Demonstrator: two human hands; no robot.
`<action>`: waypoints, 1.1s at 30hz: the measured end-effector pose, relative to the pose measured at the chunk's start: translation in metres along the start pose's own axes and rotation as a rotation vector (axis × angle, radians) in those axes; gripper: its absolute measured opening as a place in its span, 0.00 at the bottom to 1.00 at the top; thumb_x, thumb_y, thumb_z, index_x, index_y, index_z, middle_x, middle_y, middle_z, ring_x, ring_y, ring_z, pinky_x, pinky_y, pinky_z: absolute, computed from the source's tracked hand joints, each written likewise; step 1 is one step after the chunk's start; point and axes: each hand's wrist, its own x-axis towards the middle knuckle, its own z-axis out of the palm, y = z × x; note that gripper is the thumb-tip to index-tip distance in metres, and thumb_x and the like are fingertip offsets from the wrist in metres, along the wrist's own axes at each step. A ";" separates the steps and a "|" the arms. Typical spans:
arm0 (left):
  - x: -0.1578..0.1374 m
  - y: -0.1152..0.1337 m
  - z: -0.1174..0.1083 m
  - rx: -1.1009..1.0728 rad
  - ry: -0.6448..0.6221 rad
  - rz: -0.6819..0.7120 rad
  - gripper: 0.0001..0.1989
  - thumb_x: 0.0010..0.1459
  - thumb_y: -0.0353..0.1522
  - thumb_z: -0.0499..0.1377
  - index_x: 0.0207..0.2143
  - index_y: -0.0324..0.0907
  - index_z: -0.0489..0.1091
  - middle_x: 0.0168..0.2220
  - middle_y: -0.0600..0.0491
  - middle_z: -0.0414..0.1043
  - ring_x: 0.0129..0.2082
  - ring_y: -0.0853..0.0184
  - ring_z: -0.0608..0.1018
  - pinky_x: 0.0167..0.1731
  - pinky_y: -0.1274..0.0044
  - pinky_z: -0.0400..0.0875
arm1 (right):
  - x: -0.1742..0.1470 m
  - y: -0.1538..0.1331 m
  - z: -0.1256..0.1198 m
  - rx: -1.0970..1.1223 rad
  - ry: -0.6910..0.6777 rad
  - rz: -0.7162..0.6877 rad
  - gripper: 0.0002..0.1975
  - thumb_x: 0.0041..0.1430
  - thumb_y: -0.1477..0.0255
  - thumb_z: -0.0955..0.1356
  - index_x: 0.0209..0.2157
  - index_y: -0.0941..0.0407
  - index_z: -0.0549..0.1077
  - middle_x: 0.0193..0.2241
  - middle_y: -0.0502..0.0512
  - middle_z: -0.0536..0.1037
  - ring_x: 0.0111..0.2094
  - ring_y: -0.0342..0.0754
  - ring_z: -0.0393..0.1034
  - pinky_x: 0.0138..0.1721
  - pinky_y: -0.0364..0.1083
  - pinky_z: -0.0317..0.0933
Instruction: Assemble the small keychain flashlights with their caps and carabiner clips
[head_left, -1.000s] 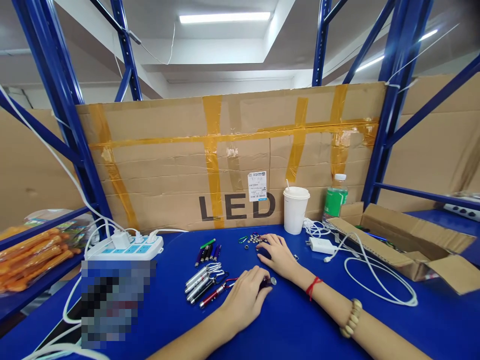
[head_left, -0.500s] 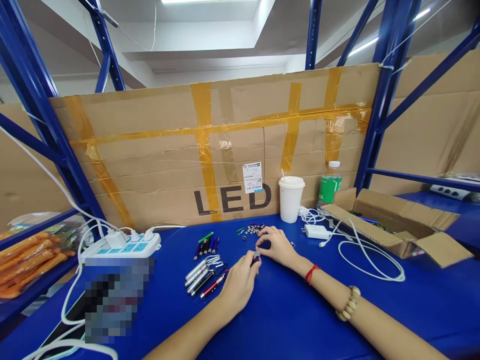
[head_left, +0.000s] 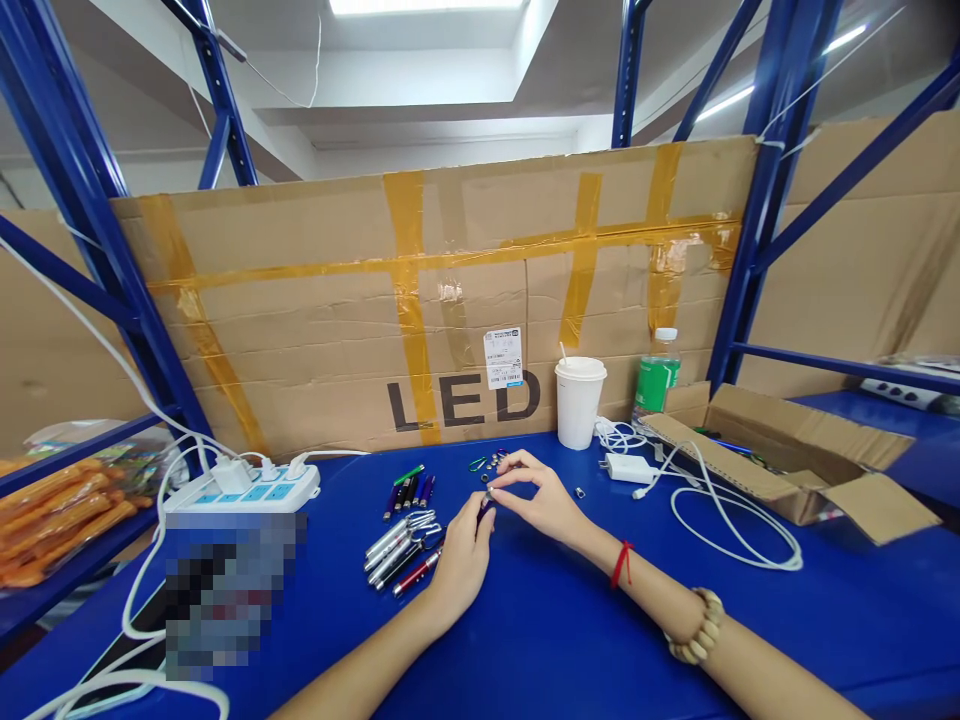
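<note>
Item in hand: I am holding a small dark penlight [head_left: 484, 511] in my left hand [head_left: 461, 562], fingers closed around its barrel and its end tipped up toward my right hand [head_left: 541, 497], so the two meet just above the blue table [head_left: 525, 640]. My right thumb and forefinger are pinching together at that end, on something too small to make out, perhaps one of the little metal pieces [head_left: 495, 461] lying just behind. Finished-looking silver penlights [head_left: 397, 545] are lying together left of my hand, darker ones [head_left: 411, 490] behind them; paper cup [head_left: 578, 402], charger cable [head_left: 731, 520] and cardboard box [head_left: 787, 460] are sitting well to the right.
</note>
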 end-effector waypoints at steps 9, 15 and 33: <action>0.000 0.001 0.000 0.005 -0.020 -0.009 0.14 0.61 0.36 0.43 0.41 0.40 0.64 0.28 0.53 0.66 0.28 0.68 0.69 0.33 0.77 0.64 | 0.001 -0.002 -0.005 0.051 -0.024 -0.005 0.11 0.55 0.64 0.68 0.30 0.56 0.78 0.34 0.56 0.69 0.38 0.45 0.66 0.44 0.46 0.62; -0.001 0.001 0.000 -0.007 -0.008 -0.015 0.15 0.61 0.37 0.43 0.42 0.41 0.65 0.25 0.55 0.63 0.26 0.68 0.68 0.30 0.78 0.63 | 0.000 -0.002 -0.005 0.050 -0.047 -0.024 0.11 0.56 0.64 0.67 0.29 0.56 0.77 0.34 0.55 0.69 0.39 0.45 0.66 0.44 0.46 0.62; -0.004 0.005 -0.001 0.081 -0.052 -0.053 0.12 0.63 0.40 0.41 0.32 0.43 0.56 0.27 0.56 0.62 0.27 0.69 0.66 0.30 0.78 0.58 | 0.003 0.014 -0.021 -0.240 -0.053 0.097 0.12 0.63 0.69 0.59 0.36 0.59 0.71 0.36 0.57 0.70 0.37 0.44 0.66 0.38 0.43 0.61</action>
